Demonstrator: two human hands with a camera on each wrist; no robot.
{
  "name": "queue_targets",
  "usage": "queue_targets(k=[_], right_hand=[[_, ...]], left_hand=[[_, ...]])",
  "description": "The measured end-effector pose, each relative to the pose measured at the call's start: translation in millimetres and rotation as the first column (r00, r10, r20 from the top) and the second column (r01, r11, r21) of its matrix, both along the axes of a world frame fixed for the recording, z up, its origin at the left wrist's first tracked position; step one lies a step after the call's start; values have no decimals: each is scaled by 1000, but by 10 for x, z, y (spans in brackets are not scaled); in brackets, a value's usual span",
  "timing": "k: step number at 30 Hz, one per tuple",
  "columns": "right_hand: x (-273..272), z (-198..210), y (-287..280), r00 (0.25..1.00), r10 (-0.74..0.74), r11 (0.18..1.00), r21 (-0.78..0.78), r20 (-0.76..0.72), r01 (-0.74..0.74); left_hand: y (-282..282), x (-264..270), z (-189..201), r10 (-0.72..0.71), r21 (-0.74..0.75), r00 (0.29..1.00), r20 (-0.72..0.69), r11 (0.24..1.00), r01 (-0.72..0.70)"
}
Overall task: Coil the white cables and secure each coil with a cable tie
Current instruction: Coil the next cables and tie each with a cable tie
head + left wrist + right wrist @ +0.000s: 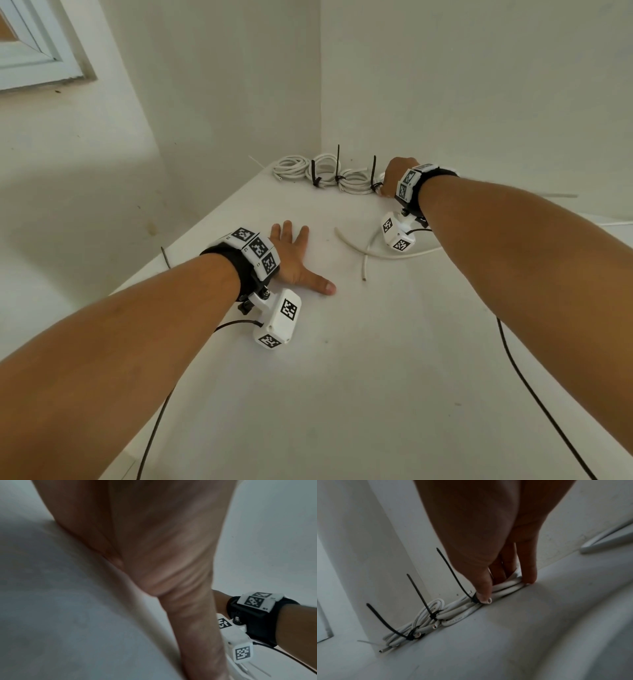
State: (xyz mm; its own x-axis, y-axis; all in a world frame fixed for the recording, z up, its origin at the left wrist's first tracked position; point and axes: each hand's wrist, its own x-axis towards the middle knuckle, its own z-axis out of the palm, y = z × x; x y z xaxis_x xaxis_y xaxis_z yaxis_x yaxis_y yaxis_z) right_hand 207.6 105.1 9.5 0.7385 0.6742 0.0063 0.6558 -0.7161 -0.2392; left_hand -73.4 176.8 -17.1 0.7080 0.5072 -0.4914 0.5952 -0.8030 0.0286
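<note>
Three white cable coils lie at the back of the white table point(342, 394) against the wall corner: a left coil point(290, 167), a middle coil point(325, 173) and a right coil point(356, 183). Black cable ties point(338, 161) stand up from them. My right hand point(394, 181) grips the right coil point(505, 586): its thumb point(485, 595) presses beside the coil's black tie point(475, 599), and the fingers point(528, 573) sit on the coil's far side. My left hand point(301, 253) lies flat and open on the table, holding nothing. Two loose white cables point(368, 253) cross between the hands.
A spare black tie point(166, 257) lies at the table's left edge and a pale tie point(255, 161) beside the left coil. Walls close in behind the coils. Black camera leads point(534, 387) trail over the near table. A window frame point(34, 51) is up left.
</note>
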Motion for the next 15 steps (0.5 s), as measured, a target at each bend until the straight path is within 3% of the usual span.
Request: queue_targets(k=[5, 10, 12, 15], right_hand=[[-174, 58, -115, 992, 27, 998, -60, 125, -20], [-533, 329, -469, 968, 183, 983, 2, 174, -186], [-740, 355, -625, 952, 274, 961, 4, 138, -277], [-1054, 322, -891, 918, 395, 913, -122, 28, -389]], left_hand=[[-8, -4, -6, 2, 10, 1000, 14, 1000, -2], [-19, -19, -15, -5, 40, 1000, 30, 999, 4], [-19, -27, -20, -14, 59, 999, 38, 998, 12], [-29, -33, -22, -26, 90, 999, 48, 996, 22]])
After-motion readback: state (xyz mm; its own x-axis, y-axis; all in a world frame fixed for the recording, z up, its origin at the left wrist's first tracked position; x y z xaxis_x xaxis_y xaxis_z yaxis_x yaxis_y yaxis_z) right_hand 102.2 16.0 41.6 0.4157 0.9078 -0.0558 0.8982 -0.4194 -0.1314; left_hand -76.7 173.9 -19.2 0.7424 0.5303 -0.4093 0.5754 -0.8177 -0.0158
